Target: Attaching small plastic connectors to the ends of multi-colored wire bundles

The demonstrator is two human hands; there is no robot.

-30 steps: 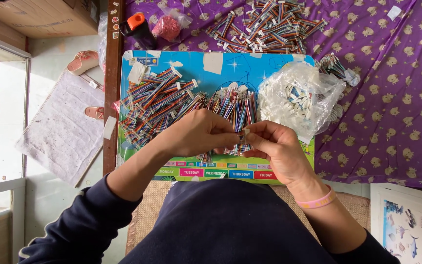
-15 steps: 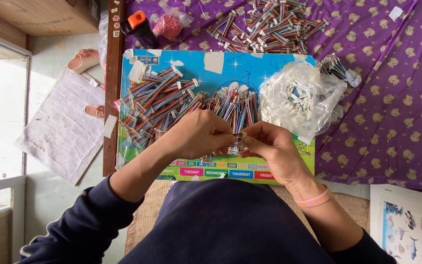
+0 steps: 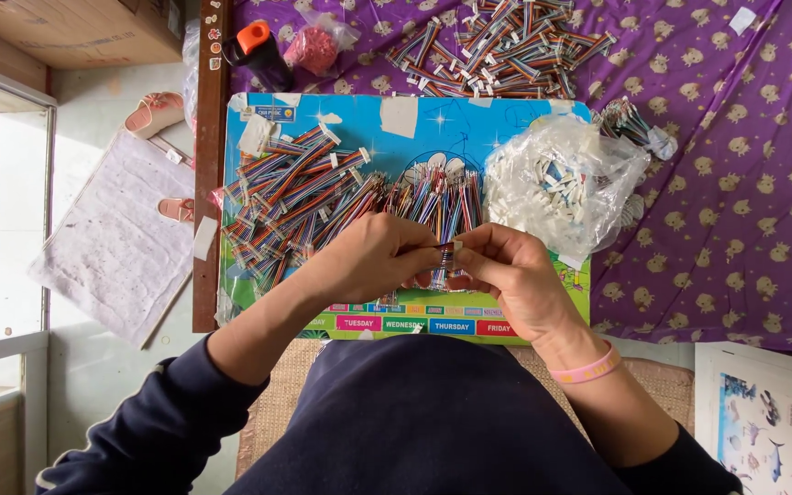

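Both hands [image 3: 451, 266] pinch a ribbon cable [image 3: 444, 267], its length hanging toward the person.

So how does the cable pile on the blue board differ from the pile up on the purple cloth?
The pile on the blue board lies close to the hands, its cables mostly slanting one way. The pile on the purple cloth sits farther off at the top, its cables crossing in all directions. Both are short rainbow-coloured ribbon cables with white connectors.
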